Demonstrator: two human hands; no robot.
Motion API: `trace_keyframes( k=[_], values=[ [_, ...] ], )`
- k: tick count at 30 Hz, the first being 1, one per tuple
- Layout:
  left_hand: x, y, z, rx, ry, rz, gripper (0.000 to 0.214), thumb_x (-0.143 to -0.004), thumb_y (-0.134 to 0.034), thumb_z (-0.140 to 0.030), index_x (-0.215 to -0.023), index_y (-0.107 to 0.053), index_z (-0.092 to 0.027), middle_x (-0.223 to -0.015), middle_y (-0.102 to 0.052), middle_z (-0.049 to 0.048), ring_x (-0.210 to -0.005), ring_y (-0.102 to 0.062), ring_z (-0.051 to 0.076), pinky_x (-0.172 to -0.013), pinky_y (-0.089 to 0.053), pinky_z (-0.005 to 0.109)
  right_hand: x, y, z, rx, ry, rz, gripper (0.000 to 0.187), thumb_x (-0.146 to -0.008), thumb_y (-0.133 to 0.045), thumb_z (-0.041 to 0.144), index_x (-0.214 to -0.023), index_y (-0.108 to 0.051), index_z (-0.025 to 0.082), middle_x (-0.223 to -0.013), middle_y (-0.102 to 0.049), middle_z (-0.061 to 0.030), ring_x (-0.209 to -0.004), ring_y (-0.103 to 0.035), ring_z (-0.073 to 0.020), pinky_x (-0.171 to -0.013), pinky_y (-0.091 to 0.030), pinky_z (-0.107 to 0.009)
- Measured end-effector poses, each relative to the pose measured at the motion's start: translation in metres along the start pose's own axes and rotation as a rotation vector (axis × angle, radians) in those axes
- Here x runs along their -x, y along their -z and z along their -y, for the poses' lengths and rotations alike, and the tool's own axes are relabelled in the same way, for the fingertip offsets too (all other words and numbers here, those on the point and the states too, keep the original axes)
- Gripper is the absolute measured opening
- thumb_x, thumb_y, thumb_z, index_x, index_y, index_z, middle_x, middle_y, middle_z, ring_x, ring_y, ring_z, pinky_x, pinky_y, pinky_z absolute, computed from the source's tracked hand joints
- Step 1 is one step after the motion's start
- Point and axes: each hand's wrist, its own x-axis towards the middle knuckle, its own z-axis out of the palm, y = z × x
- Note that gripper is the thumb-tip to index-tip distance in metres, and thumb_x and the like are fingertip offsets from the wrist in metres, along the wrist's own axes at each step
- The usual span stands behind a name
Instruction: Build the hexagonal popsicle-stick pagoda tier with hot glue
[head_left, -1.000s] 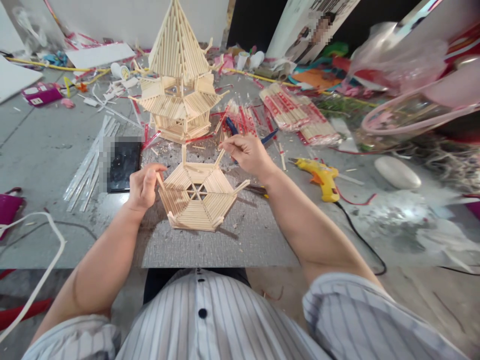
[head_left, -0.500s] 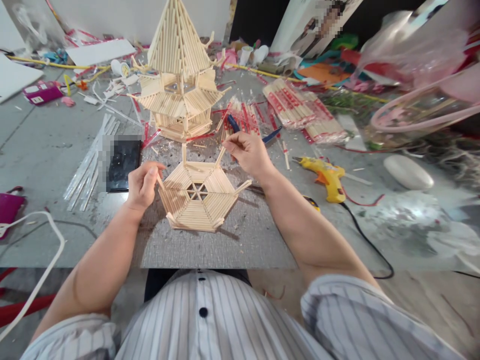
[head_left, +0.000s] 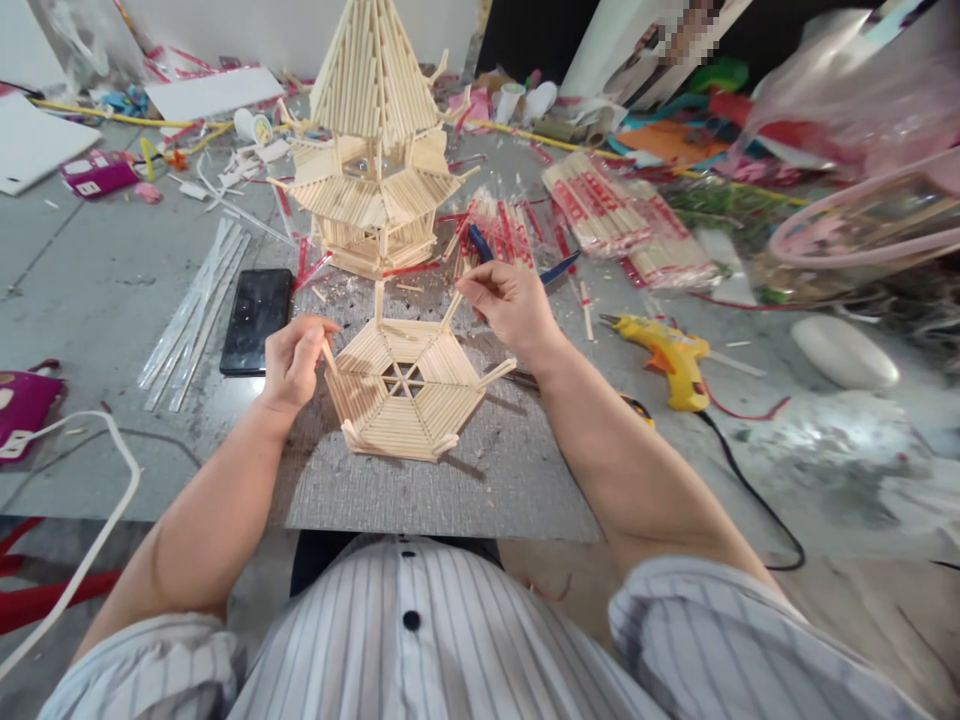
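A flat hexagonal roof piece (head_left: 409, 388) made of pale wooden sticks lies on a grey mat (head_left: 495, 480) in front of me. My left hand (head_left: 292, 362) pinches the upturned stick at its left corner. My right hand (head_left: 508, 303) pinches the tip of the upright stick at its far right corner. Behind it stands a tall stick pagoda (head_left: 375, 140) with a steep pointed roof.
A black phone (head_left: 257, 318) lies left of the mat beside clear plastic strips (head_left: 193, 312). A yellow glue gun (head_left: 667, 350) with a black cord lies to the right. Packs of chopsticks (head_left: 622, 215), blue-handled pliers (head_left: 525, 268) and scattered scraps fill the back. A white cable (head_left: 90, 480) curls at left.
Both hands keep their pinch on the corner sticks. The view has shifted slightly, so everything sits a little further right and lower in the picture.
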Motion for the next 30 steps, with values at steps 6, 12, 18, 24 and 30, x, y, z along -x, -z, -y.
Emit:
trace_keyframes(
  k=[6,12,18,24,30],
  values=[
    [0.0001,-0.0001,-0.0007,-0.031,0.007,-0.004,0.038,-0.092,-0.047,-0.048,-0.08,-0.069,-0.019,-0.06,-0.057,-0.0008,-0.043,-0.043,0.007,-0.044,-0.037,0.024,-0.0005,-0.0004,-0.0004,0.002,-0.005,0.004,0.043,-0.075,-0.066,0.061,-0.073,-0.061,0.018,-0.056,-0.049,0.0045,-0.045,-0.041,-0.0046,-0.042,-0.029,-0.021],
    [0.0004,0.0005,-0.0014,-0.03,0.037,-0.004,0.039,-0.091,-0.047,-0.05,-0.079,-0.069,-0.02,-0.059,-0.057,-0.0003,-0.043,-0.043,0.008,-0.045,-0.037,0.025,-0.001,-0.0018,0.0009,-0.028,-0.007,0.017,0.047,-0.072,-0.066,0.065,-0.072,-0.059,0.018,-0.058,-0.049,0.0044,-0.044,-0.04,-0.0041,-0.041,-0.028,-0.021],
    [0.0,0.0006,-0.0019,-0.066,0.053,0.002,0.041,-0.09,-0.045,-0.052,-0.078,-0.068,-0.02,-0.06,-0.058,-0.0002,-0.045,-0.044,0.009,-0.046,-0.038,0.025,-0.001,-0.0016,-0.0019,-0.013,-0.008,0.028,0.043,-0.075,-0.065,0.062,-0.074,-0.058,0.019,-0.057,-0.048,0.0052,-0.044,-0.04,-0.0041,-0.041,-0.028,-0.02],
    [-0.0004,0.0005,-0.0008,-0.024,0.021,0.001,0.036,-0.091,-0.048,-0.048,-0.08,-0.069,-0.021,-0.06,-0.057,-0.0017,-0.044,-0.044,0.007,-0.044,-0.036,0.023,-0.001,-0.0011,-0.0018,-0.026,-0.008,0.023,0.047,-0.073,-0.065,0.066,-0.074,-0.06,0.019,-0.057,-0.048,0.0054,-0.044,-0.041,-0.0044,-0.042,-0.029,-0.021],
    [-0.0004,0.0006,-0.0015,-0.025,0.026,0.003,0.036,-0.091,-0.047,-0.047,-0.08,-0.069,-0.02,-0.059,-0.057,-0.0013,-0.043,-0.043,0.008,-0.044,-0.036,0.025,-0.0007,-0.0011,-0.0016,-0.032,-0.005,0.028,0.048,-0.072,-0.065,0.067,-0.075,-0.06,0.019,-0.056,-0.048,0.0056,-0.043,-0.04,-0.0042,-0.042,-0.029,-0.021]
  ],
)
